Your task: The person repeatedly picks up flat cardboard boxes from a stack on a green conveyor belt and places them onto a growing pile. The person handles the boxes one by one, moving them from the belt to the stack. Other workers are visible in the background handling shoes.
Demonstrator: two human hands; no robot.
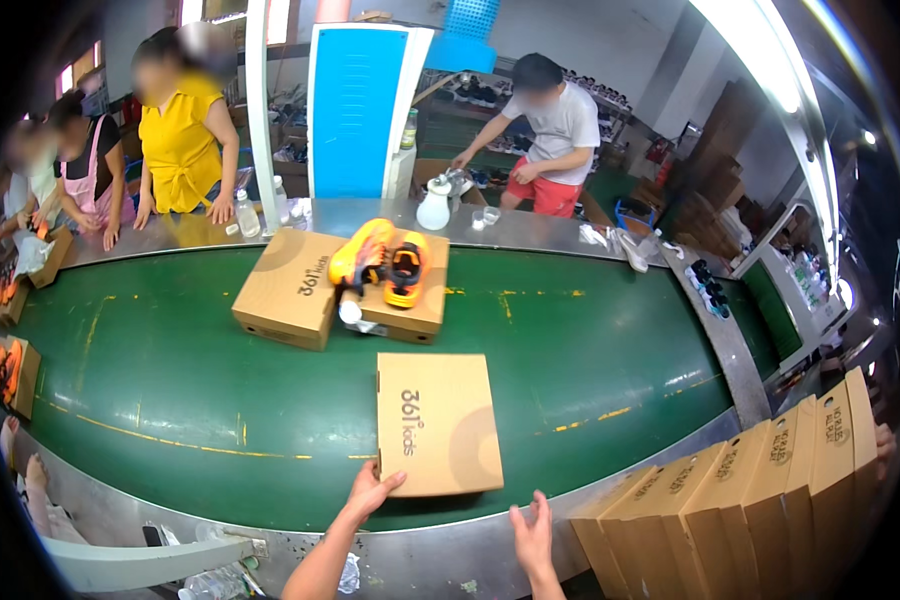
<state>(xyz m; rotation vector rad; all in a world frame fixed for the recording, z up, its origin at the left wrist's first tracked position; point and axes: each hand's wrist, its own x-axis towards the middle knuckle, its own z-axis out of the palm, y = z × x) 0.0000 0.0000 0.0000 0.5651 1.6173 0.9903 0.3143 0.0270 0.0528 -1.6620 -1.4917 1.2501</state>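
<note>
A closed tan cardboard shoebox (450, 420) lies on the green conveyor belt (590, 360) right in front of me. My left hand (372, 490) grips its near left corner, fingers along the side and thumb by the near edge. Just right of the box, my right hand (533, 528) is raised with fingers apart, holding nothing. Farther over the belt sit another shoebox (288, 285) and, beside it, a box (417, 318) bearing a pair of orange and yellow sneakers (407, 270). White paper (360, 318) pokes out near those shoes.
Several shoeboxes (740, 480) stand in a row at the right, with another person's hand (884, 450) at their end. Across the belt are co-workers, a white spray bottle (434, 205) and a blue machine panel (358, 110). Open boxes of orange shoes (5, 375) stand at far left.
</note>
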